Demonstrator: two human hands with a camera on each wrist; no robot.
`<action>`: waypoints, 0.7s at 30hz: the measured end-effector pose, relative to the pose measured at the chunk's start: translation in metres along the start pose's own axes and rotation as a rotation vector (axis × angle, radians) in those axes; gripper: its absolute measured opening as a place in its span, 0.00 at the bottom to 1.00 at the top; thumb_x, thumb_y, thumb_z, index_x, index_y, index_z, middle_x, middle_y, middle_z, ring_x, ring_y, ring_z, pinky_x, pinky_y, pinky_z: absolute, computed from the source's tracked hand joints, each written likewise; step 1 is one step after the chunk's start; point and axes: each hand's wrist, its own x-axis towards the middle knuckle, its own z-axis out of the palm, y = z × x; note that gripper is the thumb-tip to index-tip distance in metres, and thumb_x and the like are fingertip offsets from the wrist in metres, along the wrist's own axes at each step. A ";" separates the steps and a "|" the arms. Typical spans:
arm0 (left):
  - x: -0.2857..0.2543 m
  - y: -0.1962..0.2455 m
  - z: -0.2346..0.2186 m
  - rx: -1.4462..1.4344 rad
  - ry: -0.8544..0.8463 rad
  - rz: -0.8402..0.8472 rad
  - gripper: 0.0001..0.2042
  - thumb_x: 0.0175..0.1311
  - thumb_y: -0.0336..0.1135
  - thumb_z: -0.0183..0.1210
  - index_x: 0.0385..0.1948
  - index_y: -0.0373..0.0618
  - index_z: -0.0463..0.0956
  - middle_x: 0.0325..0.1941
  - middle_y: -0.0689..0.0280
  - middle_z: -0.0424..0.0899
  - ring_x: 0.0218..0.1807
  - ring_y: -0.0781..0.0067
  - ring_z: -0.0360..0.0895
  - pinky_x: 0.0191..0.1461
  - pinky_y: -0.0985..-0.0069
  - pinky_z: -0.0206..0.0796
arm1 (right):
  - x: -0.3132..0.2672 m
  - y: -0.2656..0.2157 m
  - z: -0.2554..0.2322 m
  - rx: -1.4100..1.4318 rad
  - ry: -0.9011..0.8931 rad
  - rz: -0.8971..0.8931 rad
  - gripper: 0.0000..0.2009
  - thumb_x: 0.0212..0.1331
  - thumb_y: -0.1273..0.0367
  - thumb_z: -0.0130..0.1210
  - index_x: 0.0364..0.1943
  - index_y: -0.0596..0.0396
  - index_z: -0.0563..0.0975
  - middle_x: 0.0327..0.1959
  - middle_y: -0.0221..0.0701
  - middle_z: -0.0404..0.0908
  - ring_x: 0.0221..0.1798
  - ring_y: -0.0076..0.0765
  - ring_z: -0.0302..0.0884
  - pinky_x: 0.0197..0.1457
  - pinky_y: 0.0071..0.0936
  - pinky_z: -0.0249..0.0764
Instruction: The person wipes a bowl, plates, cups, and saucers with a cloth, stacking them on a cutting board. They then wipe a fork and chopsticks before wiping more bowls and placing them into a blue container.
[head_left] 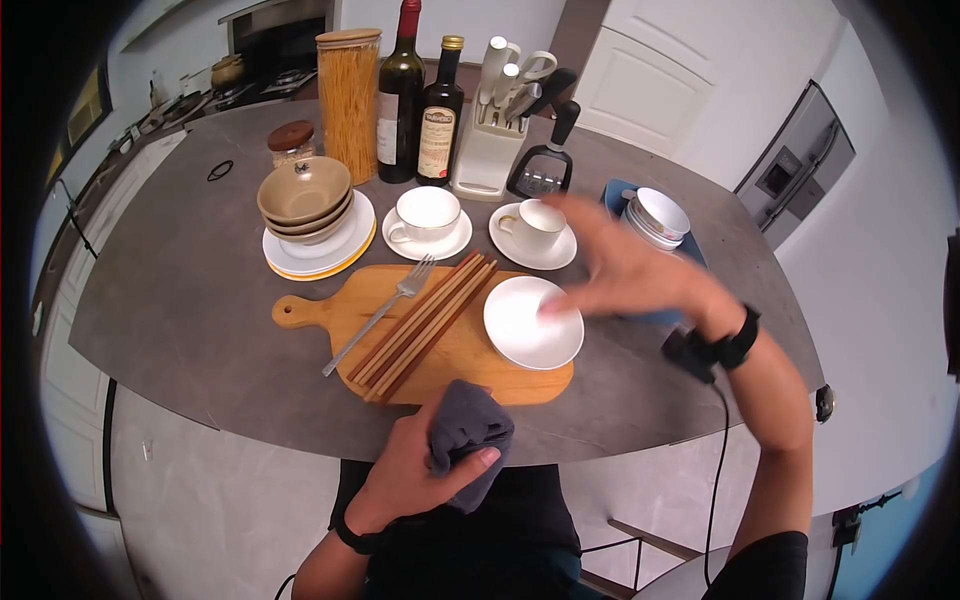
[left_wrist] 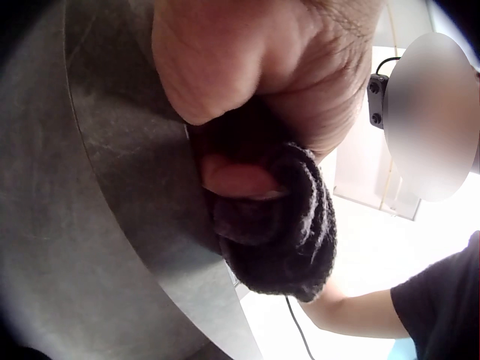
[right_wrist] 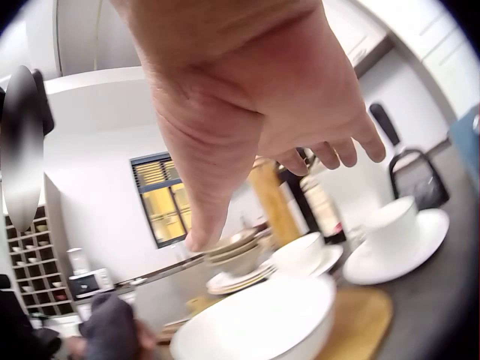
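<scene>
My left hand [head_left: 405,475] grips a bunched dark grey cloth [head_left: 472,440] at the table's front edge; in the left wrist view the cloth [left_wrist: 277,240] wraps about the fingers. Blurred by motion, my right hand [head_left: 630,265] is spread above the right side of a white bowl [head_left: 530,315], its thumb overlapping the bowl in the head view. Nothing lies in that palm in the right wrist view, where the white bowl [right_wrist: 259,319] stands below it. The bowl rests on the right end of a wooden cutting board [head_left: 300,312]. Several chopsticks [head_left: 425,325] and a fork [head_left: 385,312] lie on the board.
Behind the board stand two white cups [head_left: 428,213] on saucers and stacked brown bowls [head_left: 305,195] on plates. Farther back are a pasta jar [head_left: 348,110], two bottles [head_left: 440,115] and a knife block [head_left: 487,150]. A blue tray [head_left: 690,255] at right holds stacked bowls [head_left: 660,215].
</scene>
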 end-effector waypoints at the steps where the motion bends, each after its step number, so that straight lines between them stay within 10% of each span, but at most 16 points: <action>1: 0.000 0.000 0.000 -0.011 -0.002 -0.003 0.29 0.64 0.39 0.70 0.62 0.34 0.71 0.47 0.54 0.88 0.52 0.62 0.87 0.59 0.70 0.73 | -0.005 -0.018 0.014 -0.010 -0.110 -0.065 0.59 0.46 0.43 0.76 0.76 0.62 0.56 0.75 0.56 0.59 0.77 0.59 0.60 0.78 0.46 0.61; 5: -0.003 -0.003 0.000 -0.039 -0.002 -0.033 0.28 0.64 0.39 0.70 0.61 0.34 0.71 0.47 0.55 0.88 0.52 0.64 0.87 0.59 0.70 0.73 | -0.005 -0.019 0.062 -0.101 -0.126 -0.222 0.57 0.43 0.50 0.78 0.75 0.62 0.57 0.74 0.54 0.59 0.78 0.58 0.57 0.79 0.44 0.60; 8: -0.004 -0.002 0.000 -0.114 0.003 -0.067 0.28 0.64 0.40 0.70 0.61 0.34 0.72 0.47 0.54 0.88 0.51 0.62 0.87 0.58 0.69 0.74 | -0.004 -0.033 0.053 -0.101 -0.128 -0.020 0.51 0.42 0.57 0.75 0.73 0.61 0.61 0.69 0.51 0.65 0.74 0.56 0.63 0.76 0.42 0.63; 12: -0.002 -0.004 -0.001 -0.059 -0.003 -0.019 0.29 0.64 0.41 0.70 0.61 0.34 0.71 0.46 0.52 0.88 0.51 0.58 0.88 0.57 0.69 0.74 | -0.003 0.005 0.018 -0.075 0.223 -0.077 0.47 0.41 0.57 0.74 0.69 0.61 0.68 0.63 0.48 0.72 0.68 0.51 0.71 0.73 0.39 0.68; 16: -0.002 -0.007 0.000 -0.040 0.000 0.019 0.30 0.63 0.41 0.70 0.62 0.33 0.71 0.46 0.51 0.88 0.50 0.55 0.88 0.57 0.68 0.75 | 0.014 0.071 -0.046 -0.213 0.483 0.303 0.48 0.41 0.53 0.74 0.69 0.64 0.70 0.62 0.55 0.74 0.65 0.58 0.76 0.67 0.42 0.74; 21: -0.002 -0.005 -0.001 -0.043 0.008 0.003 0.30 0.63 0.41 0.70 0.62 0.33 0.71 0.45 0.51 0.88 0.50 0.53 0.88 0.56 0.67 0.75 | 0.014 0.172 -0.078 -0.151 0.381 0.604 0.52 0.39 0.51 0.74 0.69 0.71 0.68 0.60 0.59 0.78 0.62 0.58 0.80 0.67 0.39 0.76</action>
